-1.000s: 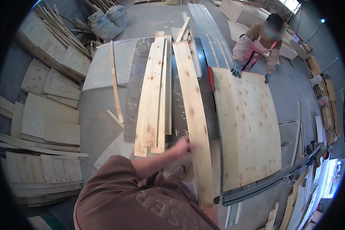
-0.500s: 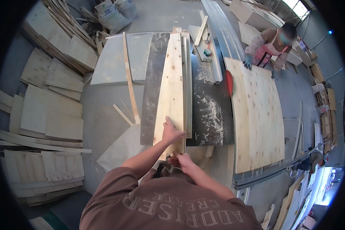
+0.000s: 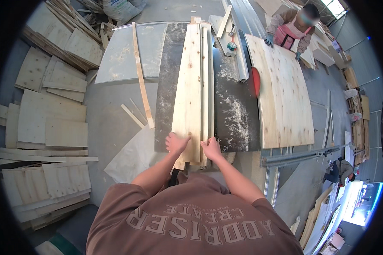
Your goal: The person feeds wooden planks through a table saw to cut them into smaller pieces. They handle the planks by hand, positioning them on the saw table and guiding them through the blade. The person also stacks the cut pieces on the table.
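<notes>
A long pale wooden board (image 3: 187, 89) with dark knots lies lengthwise in front of me on a black machine table (image 3: 164, 102). Narrower wooden strips (image 3: 211, 85) run along its right side, close against it. With my left hand (image 3: 177, 143) I grip the board's left edge near its close end, thumb on top. My right hand (image 3: 211, 149) is closed at the right side of the stack, its thumb laid on the wood; its curled fingers are partly hidden. The near ends of the boards jut past the table edge toward my body.
Sawdust (image 3: 236, 123) covers the black top beside a red guard (image 3: 255, 81). Across the right side, a co-worker in a pink apron (image 3: 284, 36) has gloved hands on a large plywood panel (image 3: 285, 93). Plywood offcuts (image 3: 51, 119) are stacked at left. A metal rail (image 3: 302, 156) crosses at right.
My left hand has shifted left to the board's edge. My right hand has come up from under the near end to the right side. The strips at right show more fully.
</notes>
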A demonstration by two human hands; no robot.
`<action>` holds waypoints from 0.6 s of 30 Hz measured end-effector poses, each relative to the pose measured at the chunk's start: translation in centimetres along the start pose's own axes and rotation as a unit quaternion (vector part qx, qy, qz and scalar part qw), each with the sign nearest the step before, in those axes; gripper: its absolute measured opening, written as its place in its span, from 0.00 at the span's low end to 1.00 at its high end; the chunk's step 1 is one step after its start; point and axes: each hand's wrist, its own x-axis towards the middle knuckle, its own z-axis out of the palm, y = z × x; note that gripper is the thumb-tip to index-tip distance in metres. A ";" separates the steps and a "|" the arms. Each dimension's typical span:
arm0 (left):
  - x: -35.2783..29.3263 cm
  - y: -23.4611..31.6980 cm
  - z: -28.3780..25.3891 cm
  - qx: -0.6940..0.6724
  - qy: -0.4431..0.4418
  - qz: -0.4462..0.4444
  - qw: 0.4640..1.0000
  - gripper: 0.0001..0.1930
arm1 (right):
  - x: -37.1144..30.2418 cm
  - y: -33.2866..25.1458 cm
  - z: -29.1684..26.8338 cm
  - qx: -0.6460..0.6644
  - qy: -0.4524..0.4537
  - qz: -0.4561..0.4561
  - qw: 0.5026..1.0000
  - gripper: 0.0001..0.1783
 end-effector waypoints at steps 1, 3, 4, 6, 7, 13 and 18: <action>-0.5 0.9 -0.8 0.015 0.034 -0.007 0.999 0.56 | 0.1 -0.5 0.9 -0.001 0.009 -0.002 1.000 0.33; -0.6 1.9 -2.3 0.034 0.058 -0.017 0.998 0.56 | 0.0 -1.5 2.6 -0.005 0.029 -0.005 1.000 0.36; -0.2 1.8 -2.4 0.030 0.050 -0.018 0.998 0.55 | 0.0 -1.9 2.3 0.014 -0.004 0.011 1.000 0.41; 0.4 1.6 -2.6 0.024 0.037 -0.020 0.999 0.56 | 0.2 -2.2 2.2 0.029 -0.012 0.008 0.999 0.44; 0.7 1.3 -3.1 0.025 0.033 -0.024 0.999 0.56 | 0.0 -2.8 2.3 0.039 -0.020 0.008 0.999 0.46; 3.1 0.9 -5.1 -0.015 -0.009 -0.033 0.999 0.57 | 0.8 -4.0 2.3 0.192 -0.114 -0.007 0.975 0.59; 4.1 0.5 -6.3 -0.055 -0.016 -0.051 0.997 0.55 | -0.3 -5.8 1.7 0.198 -0.063 -0.049 0.977 0.49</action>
